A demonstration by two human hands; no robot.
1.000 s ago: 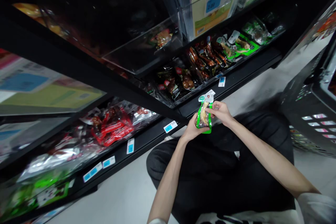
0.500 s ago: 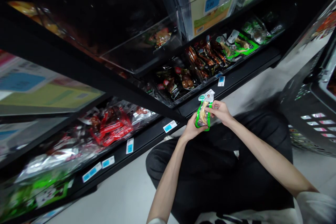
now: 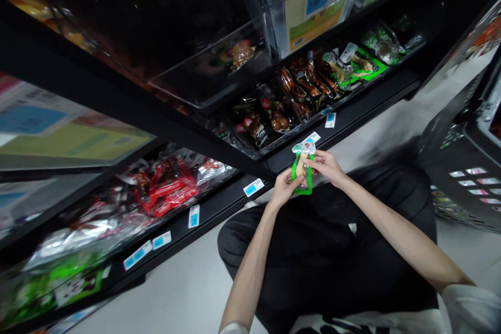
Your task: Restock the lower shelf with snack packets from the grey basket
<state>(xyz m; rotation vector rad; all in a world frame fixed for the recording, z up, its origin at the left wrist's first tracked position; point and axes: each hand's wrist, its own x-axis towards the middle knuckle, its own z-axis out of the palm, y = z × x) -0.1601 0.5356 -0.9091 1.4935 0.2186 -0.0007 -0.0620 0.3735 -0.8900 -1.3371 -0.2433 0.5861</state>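
Observation:
Between my two hands is a small vacuum-packed snack (image 3: 301,168), a clear packet with a green border, a whitish top and a pale piece of food inside that looks like a chicken foot. My left hand (image 3: 286,188) grips its left edge, thumb across the front. On the upper right side, my right hand (image 3: 325,166) pinches the packet, fingers partly behind it. Both hands are above my lap, just in front of the low shelf edge (image 3: 344,124). Similar green-edged packets (image 3: 364,64) lie in the shelf tray beyond.
Dark packets (image 3: 307,83) fill the tray's middle, and red packets (image 3: 172,188) lie on the left shelf. A clear plastic bin (image 3: 276,15) with a price label stands above. A grey shopping basket (image 3: 450,151) is at my right. Black trousers (image 3: 344,250) cover my crossed legs.
My left hand has shifted its grip, its thumb moving up from the packet's bottom onto its front. The packet has turned slightly more upright; my right hand stays on its right side.

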